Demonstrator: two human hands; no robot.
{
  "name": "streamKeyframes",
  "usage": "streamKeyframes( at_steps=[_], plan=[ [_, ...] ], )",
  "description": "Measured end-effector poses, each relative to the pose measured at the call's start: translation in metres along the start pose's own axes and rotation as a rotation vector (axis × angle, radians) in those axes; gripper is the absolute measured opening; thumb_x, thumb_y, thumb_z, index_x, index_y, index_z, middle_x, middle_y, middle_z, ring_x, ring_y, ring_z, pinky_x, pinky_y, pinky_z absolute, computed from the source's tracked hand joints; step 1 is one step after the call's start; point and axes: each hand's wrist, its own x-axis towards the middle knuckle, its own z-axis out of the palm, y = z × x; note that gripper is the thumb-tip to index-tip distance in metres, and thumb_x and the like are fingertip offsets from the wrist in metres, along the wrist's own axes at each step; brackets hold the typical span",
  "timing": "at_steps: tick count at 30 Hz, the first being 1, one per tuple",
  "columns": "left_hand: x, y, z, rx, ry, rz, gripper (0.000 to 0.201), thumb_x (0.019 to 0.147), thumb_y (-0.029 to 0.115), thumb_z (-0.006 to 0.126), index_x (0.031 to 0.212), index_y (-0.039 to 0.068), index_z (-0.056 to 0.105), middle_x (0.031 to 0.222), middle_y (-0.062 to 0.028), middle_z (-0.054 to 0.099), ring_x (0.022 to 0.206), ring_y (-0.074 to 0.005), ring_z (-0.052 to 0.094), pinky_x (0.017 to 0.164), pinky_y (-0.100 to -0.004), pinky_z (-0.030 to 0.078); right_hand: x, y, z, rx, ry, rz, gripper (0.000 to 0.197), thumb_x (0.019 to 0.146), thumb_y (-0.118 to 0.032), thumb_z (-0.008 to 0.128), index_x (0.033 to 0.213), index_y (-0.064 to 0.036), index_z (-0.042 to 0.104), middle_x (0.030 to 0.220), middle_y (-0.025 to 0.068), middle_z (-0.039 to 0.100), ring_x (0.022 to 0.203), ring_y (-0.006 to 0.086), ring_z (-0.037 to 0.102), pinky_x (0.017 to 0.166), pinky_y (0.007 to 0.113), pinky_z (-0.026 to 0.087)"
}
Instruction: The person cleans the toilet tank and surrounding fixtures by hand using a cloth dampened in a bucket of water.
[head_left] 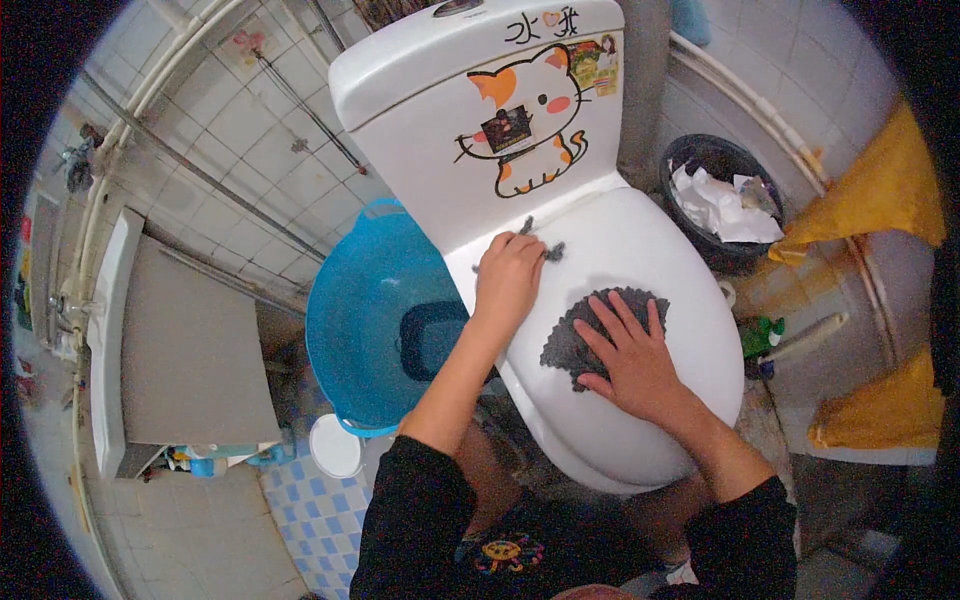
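While the right hand (640,370) lies flat, fingers spread, on a dark, wavy-edged cloth (562,348) on the smooth white toilet lid (705,310), the left hand (508,278) bends over dark scraps (556,252) near the tank (415,165); I cannot tell whether it grips them. A blue tub (345,300) stands left of the toilet, a black bin (725,256) holding paper (718,205) stands right, and blue-and-white tiles (312,525) cover the floor.

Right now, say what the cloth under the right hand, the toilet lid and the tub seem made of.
Cloth: textile, perhaps knitted; matte dark grey with a frilly edge.
Toilet lid: likely hard plastic; white, smooth, softly shiny.
Tub: apparently plastic; blue, smooth, with a faint sheen.
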Motion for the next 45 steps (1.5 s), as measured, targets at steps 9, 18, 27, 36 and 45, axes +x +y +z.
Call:
streamKeyframes(
  at_steps=[9, 18, 27, 36, 45],
  plan=[
    [-0.026, 0.002, -0.016, 0.091, -0.021, -0.107, 0.018, 0.085, 0.015, 0.066, 0.100, 0.007, 0.072, 0.105, -0.0093, 0.066, 0.102, -0.0302, 0.057, 0.090, -0.0387, 0.048, -0.001, 0.005, -0.008, 0.018, -0.026, 0.021, 0.072, 0.080, -0.048, 0.068, 0.140, -0.0170, 0.045, 0.152, 0.0126, 0.030, 0.143, 0.0344, 0.021, 0.110, 0.067, 0.012],
    [-0.018, 0.016, -0.019, 0.156, -0.086, -0.112, 0.012, 0.083, 0.017, 0.066, 0.091, 0.010, 0.072, 0.088, -0.0080, 0.064, 0.083, -0.0302, 0.057, 0.070, -0.0409, 0.051, -0.001, 0.007, -0.004, 0.012, -0.009, 0.011, 0.072, 0.080, -0.052, 0.066, 0.139, -0.0175, 0.046, 0.151, 0.0133, 0.033, 0.142, 0.0360, 0.024, 0.109, 0.069, 0.013],
    [-0.002, 0.001, -0.016, 0.137, 0.083, -0.242, 0.011, 0.082, 0.017, 0.067, 0.087, 0.008, 0.073, 0.088, -0.0085, 0.063, 0.086, -0.0299, 0.058, 0.074, -0.0404, 0.049, 0.002, 0.002, 0.000, 0.050, 0.041, -0.031, 0.071, 0.080, -0.052, 0.066, 0.139, -0.0172, 0.046, 0.150, 0.0135, 0.034, 0.141, 0.0363, 0.025, 0.109, 0.068, 0.013],
    [-0.001, 0.002, -0.018, 0.201, 0.040, -0.232, 0.014, 0.082, 0.020, 0.067, 0.083, 0.008, 0.072, 0.085, -0.0106, 0.061, 0.085, -0.0314, 0.058, 0.073, -0.0414, 0.049, 0.000, 0.000, -0.002, 0.033, 0.031, -0.019, 0.071, 0.080, -0.051, 0.067, 0.139, -0.0173, 0.046, 0.151, 0.0134, 0.034, 0.141, 0.0360, 0.025, 0.109, 0.069, 0.014],
    [-0.009, 0.011, -0.023, 0.225, 0.013, -0.214, 0.010, 0.077, 0.018, 0.070, 0.074, 0.008, 0.070, 0.083, -0.0066, 0.060, 0.084, -0.0276, 0.058, 0.067, -0.0407, 0.051, 0.002, 0.001, -0.004, 0.025, 0.025, 0.009, 0.070, 0.080, -0.051, 0.066, 0.139, -0.0170, 0.047, 0.151, 0.0127, 0.033, 0.141, 0.0357, 0.025, 0.109, 0.069, 0.013]
  ],
)
